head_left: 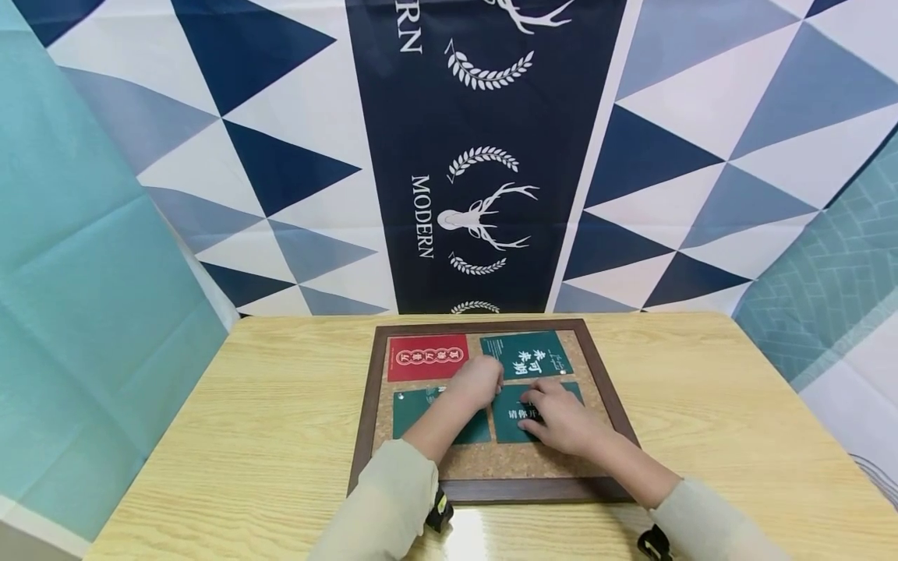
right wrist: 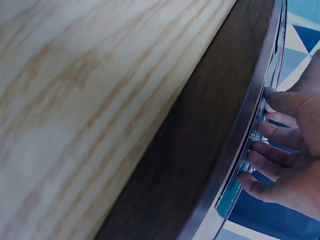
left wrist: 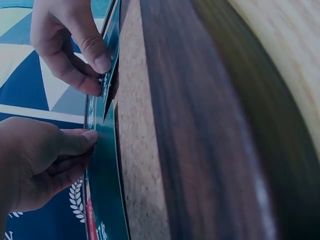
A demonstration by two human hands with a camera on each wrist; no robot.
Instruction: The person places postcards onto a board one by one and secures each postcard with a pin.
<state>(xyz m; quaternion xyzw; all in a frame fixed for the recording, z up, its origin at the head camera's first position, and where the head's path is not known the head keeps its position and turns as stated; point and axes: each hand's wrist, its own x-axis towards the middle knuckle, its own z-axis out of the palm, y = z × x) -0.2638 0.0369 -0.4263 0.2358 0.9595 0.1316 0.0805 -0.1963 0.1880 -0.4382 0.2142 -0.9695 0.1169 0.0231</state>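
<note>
A brown-framed cork board point(head_left: 463, 463) lies on the table with a red card point(head_left: 428, 374) and three green cards on it. My left hand point(head_left: 479, 380) is at the upper left corner of the lower right green card point(head_left: 512, 430), thumb and fingers pinching what looks like a small pale pushpin point(head_left: 500, 389), mostly hidden. My right hand point(head_left: 564, 417) rests its spread fingertips on that same card. In the left wrist view, the card's edge lifts slightly off the cork near the right hand point(left wrist: 70, 45). The lower left green card point(head_left: 414, 413) is partly behind my left forearm.
The upper right green card point(head_left: 512, 358) has a small pin point(head_left: 563, 372) at its lower right corner. Another pin point(head_left: 401, 396) sits in the lower left card. Around the board is a wooden table point(head_left: 281, 405), with a patterned cloth point(head_left: 477, 156) behind it.
</note>
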